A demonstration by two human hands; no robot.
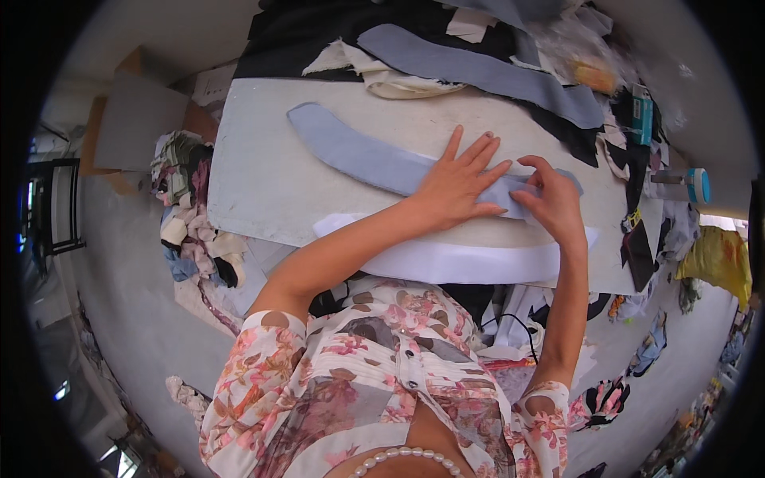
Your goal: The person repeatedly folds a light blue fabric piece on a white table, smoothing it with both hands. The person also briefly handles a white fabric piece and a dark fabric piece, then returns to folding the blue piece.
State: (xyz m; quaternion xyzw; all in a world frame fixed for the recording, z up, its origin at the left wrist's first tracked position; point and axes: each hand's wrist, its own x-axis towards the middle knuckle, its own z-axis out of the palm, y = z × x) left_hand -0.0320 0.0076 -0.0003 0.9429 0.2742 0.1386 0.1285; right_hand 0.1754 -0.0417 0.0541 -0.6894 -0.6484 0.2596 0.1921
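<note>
A long curved grey-blue fabric strip (358,151) lies across the pale work board. My left hand (462,183) rests flat on its right half, fingers spread, pressing it down. Beside it, my right hand (554,199) has its fingers curled and its thumb drawn in, pinching the strip near its right end; the exact grip is partly hidden. Nearer to me a white curved piece (462,263) lies along the board's front edge, below both hands.
Another grey-blue curved strip (470,68) lies at the back on black cloth (295,40) and cream scraps (390,80). To the right are a teal box (642,119), a blue-capped container (697,186) and dark-handled scissors (637,255). Scrap piles (195,231) flank the board (255,175).
</note>
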